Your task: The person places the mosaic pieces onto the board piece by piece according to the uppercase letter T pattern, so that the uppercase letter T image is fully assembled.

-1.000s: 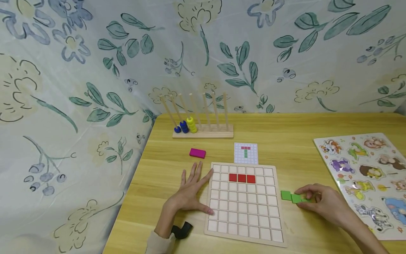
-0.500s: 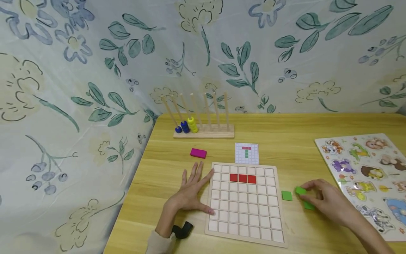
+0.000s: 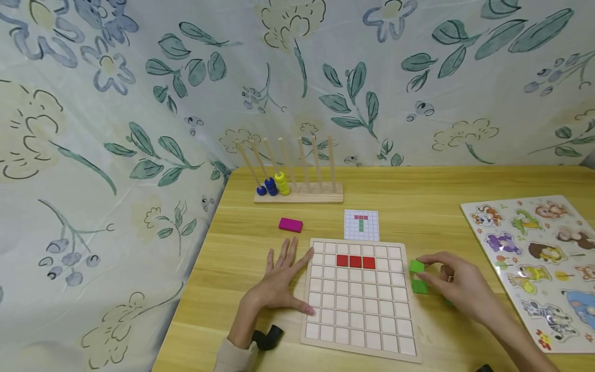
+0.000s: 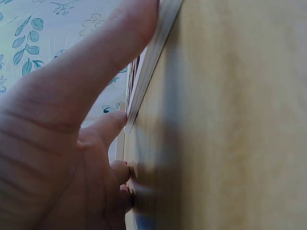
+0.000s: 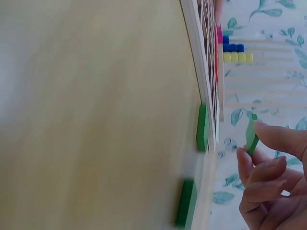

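My right hand (image 3: pixel 457 287) pinches a green square tile (image 3: pixel 416 266) between thumb and fingertips, just off the right edge of the wooden grid board (image 3: pixel 356 289). In the right wrist view that held tile (image 5: pixel 251 135) is raised off the table. A second green tile (image 3: pixel 419 287) lies by the board's right edge; a third green tile (image 5: pixel 186 203) is mostly hidden under the hand in the head view. Three red tiles (image 3: pixel 355 261) sit in a row in the board's second row. My left hand (image 3: pixel 276 284), fingers spread, touches the board's left edge with thumb and index finger.
Behind the board lies a pattern card (image 3: pixel 361 235) showing a red and green T. Further back are a magenta block (image 3: pixel 290 225) and a peg abacus (image 3: pixel 307 196) with blue and yellow beads. An animal puzzle board (image 3: pixel 525 227) lies right. A black bent object (image 3: pixel 268 338) is beside my left wrist.
My right hand has picked one green tile away from the others and carried it left, to the board's right edge. The left hand has stayed in place.
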A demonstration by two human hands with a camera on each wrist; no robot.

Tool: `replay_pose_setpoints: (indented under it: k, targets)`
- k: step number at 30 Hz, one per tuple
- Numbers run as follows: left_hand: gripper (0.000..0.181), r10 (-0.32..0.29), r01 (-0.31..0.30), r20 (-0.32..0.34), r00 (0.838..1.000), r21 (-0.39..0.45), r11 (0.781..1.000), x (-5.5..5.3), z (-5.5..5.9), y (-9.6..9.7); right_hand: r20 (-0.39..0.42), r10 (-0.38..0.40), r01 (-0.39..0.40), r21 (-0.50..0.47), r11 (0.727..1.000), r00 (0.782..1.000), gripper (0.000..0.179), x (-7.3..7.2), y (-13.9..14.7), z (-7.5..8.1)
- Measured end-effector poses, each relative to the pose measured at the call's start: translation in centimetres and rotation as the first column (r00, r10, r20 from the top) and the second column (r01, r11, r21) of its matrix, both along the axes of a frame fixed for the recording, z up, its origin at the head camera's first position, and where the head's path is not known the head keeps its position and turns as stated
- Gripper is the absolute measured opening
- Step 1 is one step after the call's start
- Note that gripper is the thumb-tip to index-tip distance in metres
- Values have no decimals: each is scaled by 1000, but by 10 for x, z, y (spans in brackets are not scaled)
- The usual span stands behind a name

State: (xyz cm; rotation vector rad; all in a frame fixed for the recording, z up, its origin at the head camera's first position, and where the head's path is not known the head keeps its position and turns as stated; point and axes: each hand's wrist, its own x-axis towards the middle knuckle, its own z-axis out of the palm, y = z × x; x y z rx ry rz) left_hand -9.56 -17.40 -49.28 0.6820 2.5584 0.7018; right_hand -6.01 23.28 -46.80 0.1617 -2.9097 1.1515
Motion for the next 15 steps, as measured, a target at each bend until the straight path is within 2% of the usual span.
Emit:
replay_pose_setpoints:
  k: [5, 10, 15]
  targets:
    - [135, 5, -5, 10, 1000, -8, 1000, 0, 0, -1, -53, 52, -54, -46, 998, 997, 27, -5, -28, 2]
    - [134, 5, -5, 7, 1000, -3, 1000, 0, 1, -1, -21, 113, -115, -90, 989, 993, 23, -12, -56, 1]
    - [134, -2, 2, -11, 1000, 13, 1000, 1, 1, -1, 17, 142, -139, -109, 984, 990, 21, -19, -77, -3]
